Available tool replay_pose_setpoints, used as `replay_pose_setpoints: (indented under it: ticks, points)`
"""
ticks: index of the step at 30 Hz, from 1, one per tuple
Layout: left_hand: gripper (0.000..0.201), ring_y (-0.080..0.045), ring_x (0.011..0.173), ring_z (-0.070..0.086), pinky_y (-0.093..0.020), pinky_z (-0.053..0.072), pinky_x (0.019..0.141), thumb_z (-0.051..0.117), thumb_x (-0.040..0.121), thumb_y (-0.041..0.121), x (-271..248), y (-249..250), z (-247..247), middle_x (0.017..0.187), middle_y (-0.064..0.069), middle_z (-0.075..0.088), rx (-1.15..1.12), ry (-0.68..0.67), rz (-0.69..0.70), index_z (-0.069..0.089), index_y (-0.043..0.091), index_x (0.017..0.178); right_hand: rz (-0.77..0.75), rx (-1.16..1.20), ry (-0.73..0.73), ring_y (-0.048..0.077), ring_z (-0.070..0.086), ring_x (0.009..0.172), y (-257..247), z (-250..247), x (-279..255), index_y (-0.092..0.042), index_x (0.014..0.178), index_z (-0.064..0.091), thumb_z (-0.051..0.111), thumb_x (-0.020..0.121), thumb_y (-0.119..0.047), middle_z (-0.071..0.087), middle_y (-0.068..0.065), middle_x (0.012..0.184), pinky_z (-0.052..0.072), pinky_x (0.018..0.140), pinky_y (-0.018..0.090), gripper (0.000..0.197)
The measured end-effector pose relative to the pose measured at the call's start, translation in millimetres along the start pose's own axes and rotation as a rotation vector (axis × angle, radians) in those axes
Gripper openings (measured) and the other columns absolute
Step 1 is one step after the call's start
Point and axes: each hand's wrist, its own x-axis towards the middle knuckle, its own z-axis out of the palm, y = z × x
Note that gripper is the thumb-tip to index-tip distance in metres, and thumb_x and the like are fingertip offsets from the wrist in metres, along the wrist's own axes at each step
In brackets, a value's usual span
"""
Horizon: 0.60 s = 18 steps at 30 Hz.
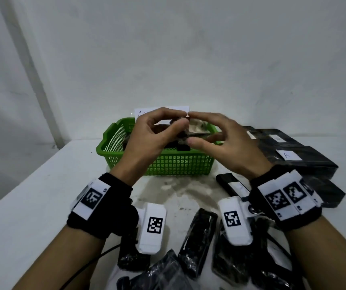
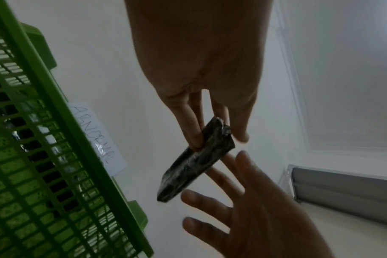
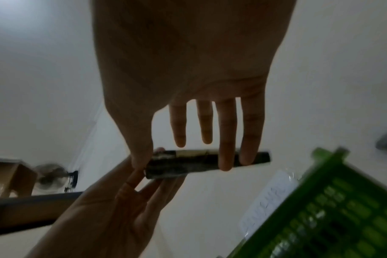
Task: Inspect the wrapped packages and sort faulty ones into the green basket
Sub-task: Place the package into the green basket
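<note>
Above the green basket point(image 1: 178, 164) my two hands meet around a black wrapped package point(image 1: 197, 128) with crinkled, shiny film. In the left wrist view my left hand point(image 2: 219, 141) pinches one end of the package point(image 2: 194, 164) between fingers and thumb. My right hand point(image 3: 183, 157) has straight, spread fingers. Its thumb and fingertips lie against the package point(image 3: 188, 164) without curling round it. In the head view the left hand point(image 1: 178, 120) and right hand point(image 1: 191, 128) hide most of the package. Dark packages lie inside the basket point(image 2: 55, 174).
A handwritten paper label point(image 1: 161, 110) stands behind the basket. Several black wrapped packages point(image 1: 197, 243) lie on the white table near me. A pile of black packages with white labels point(image 1: 293, 158) sits to the right. The wall is close behind.
</note>
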Motion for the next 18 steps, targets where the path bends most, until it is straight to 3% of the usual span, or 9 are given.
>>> replay_pose_setpoints:
  ticks: [2,3,5,8,13,15,18]
  points:
    - [0.018,-0.015,0.093,0.073,-0.03,0.058,0.085,0.055,0.1,0.018,-0.9,3.6,4.1,0.096,0.0,0.076,-0.048,-0.031,-0.028,0.071,0.012,0.107,0.021,0.148,0.016,0.018,0.074,0.098,1.9,3.7,-0.3,-0.036,0.133,0.063,0.078,0.08,-0.041,0.064,-0.009,0.132,0.062,0.085,0.043,0.055]
    - [0.022,-0.014,0.094,0.072,-0.029,0.058,0.086,0.05,0.102,0.018,-1.0,5.2,4.9,0.098,0.0,0.075,-0.077,-0.038,-0.043,0.07,0.012,0.108,0.023,0.213,0.016,0.023,0.075,0.095,3.1,3.0,-0.2,-0.033,0.132,0.063,0.078,0.082,-0.036,0.065,-0.005,0.132,0.061,0.086,0.047,0.053]
    - [0.025,-0.017,0.097,0.071,-0.027,0.057,0.087,0.046,0.104,0.015,0.0,7.2,3.4,0.104,-0.005,0.075,-0.121,-0.035,-0.048,0.07,0.01,0.109,0.017,0.349,-0.001,0.027,0.075,0.098,4.2,-0.6,0.3,-0.022,0.131,0.063,0.075,0.087,-0.025,0.065,0.0,0.131,0.06,0.089,0.046,0.045]
    - [0.029,-0.02,0.104,0.071,-0.025,0.056,0.088,0.043,0.105,0.012,-0.5,9.0,0.9,0.113,-0.011,0.073,-0.135,-0.068,-0.045,0.07,0.005,0.111,0.035,0.491,0.033,0.031,0.075,0.094,1.7,-1.0,1.4,-0.012,0.121,0.063,0.073,0.086,-0.018,0.066,0.006,0.127,0.061,0.083,0.04,0.037]
    - [0.036,-0.024,0.116,0.067,-0.033,0.054,0.098,0.036,0.106,0.014,-3.4,11.2,3.1,0.121,-0.012,0.072,-0.164,-0.183,-0.028,0.069,0.002,0.113,0.013,0.493,0.175,0.026,0.075,0.08,-6.3,6.0,1.2,-0.016,0.095,0.06,0.063,0.076,-0.016,0.064,0.002,0.118,0.063,0.076,0.039,0.019]
    - [0.034,-0.025,0.111,0.069,-0.03,0.057,0.091,0.037,0.106,0.017,-2.5,12.2,4.8,0.121,-0.009,0.072,-0.175,-0.171,-0.048,0.068,0.003,0.114,-0.024,0.45,0.251,0.027,0.076,0.078,-8.3,8.0,-0.2,-0.02,0.09,0.06,0.065,0.073,-0.026,0.066,0.001,0.115,0.063,0.073,0.043,0.019]
    - [0.036,-0.025,0.084,0.072,-0.029,0.06,0.071,0.043,0.104,0.034,-0.7,13.0,7.6,0.109,-0.011,0.066,-0.127,-0.1,-0.199,0.063,0.007,0.117,-0.084,0.342,0.322,0.032,0.075,0.084,-10.1,11.1,-2.0,-0.027,0.087,0.06,0.06,0.072,-0.032,0.07,-0.004,0.109,0.062,0.07,0.055,0.015]
